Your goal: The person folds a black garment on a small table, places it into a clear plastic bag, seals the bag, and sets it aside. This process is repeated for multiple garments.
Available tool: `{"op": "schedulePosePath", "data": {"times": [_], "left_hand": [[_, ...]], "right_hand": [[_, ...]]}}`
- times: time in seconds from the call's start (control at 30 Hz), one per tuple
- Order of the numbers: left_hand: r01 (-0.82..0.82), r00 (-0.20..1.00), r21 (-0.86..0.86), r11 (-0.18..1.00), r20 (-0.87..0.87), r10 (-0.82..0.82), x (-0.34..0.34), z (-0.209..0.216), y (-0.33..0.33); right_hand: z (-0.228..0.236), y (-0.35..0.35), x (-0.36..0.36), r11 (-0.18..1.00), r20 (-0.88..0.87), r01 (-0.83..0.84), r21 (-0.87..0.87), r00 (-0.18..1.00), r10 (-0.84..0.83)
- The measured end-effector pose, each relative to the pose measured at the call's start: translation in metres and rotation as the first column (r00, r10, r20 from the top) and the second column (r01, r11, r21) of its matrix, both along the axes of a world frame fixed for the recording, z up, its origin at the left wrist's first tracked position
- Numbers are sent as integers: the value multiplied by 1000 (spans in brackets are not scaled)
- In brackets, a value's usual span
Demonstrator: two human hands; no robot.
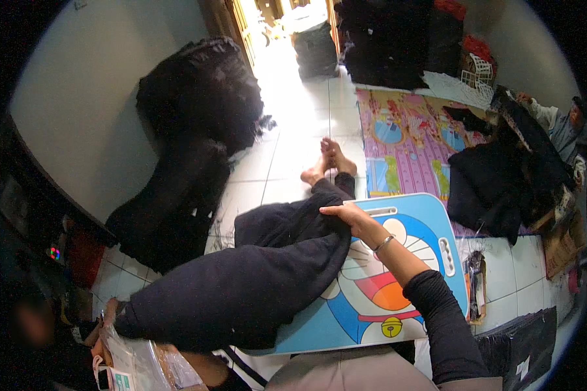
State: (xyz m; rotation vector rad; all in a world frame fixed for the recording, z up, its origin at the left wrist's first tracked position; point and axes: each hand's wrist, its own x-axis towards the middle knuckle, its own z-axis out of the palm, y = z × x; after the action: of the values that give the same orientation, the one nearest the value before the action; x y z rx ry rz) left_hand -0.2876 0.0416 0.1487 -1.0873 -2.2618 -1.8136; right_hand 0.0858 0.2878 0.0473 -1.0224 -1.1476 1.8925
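Note:
A large piece of black cloth (241,293), which looks like a garment, lies across my lap and the left part of a low folding table (430,221) with a blue cartoon top. My right hand (351,218) is closed on the cloth's right edge over the tabletop, its thumb side showing. My left forearm runs beneath the cloth. Only a small part of my left hand (111,310) shows, gripping the far left end, which is drawn out sideways. The cloth hides most of those fingers.
Piled black fabric (195,98) stands by the left wall. At lower left, another person's hand (98,348) is beside a clear plastic bag (127,355). A second person sits right, near black cloth (486,186) on a patterned mat (404,137). Flat black packages (522,342) lie lower right.

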Motion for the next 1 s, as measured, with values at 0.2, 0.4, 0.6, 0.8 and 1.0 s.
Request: {"op": "schedulePosePath", "data": {"times": [0.2, 0.4, 0.6, 0.8, 1.0], "left_hand": [[35, 992, 181, 983, 110, -56, -40, 46, 49], [139, 971, 184, 973, 169, -171, -10, 20, 16], [597, 784, -355, 720, 447, -430, 86, -64, -114], [600, 784, -611, 516, 577, -228, 88, -39, -152], [356, 894, -432, 829, -99, -436, 146, -45, -39]], "right_hand": [[97, 13, 13, 961, -475, 229, 155, 870, -131], [137, -23, 143, 714, -421, 554, 428, 822, -384], [49, -129, 231, 574, -120, 721, 388, 658, -744], [2, -182, 245, 449, 487, 216, 867, -175, -856], [35, -185, 74, 169, 413, -377, 911, 816, -406]]}}
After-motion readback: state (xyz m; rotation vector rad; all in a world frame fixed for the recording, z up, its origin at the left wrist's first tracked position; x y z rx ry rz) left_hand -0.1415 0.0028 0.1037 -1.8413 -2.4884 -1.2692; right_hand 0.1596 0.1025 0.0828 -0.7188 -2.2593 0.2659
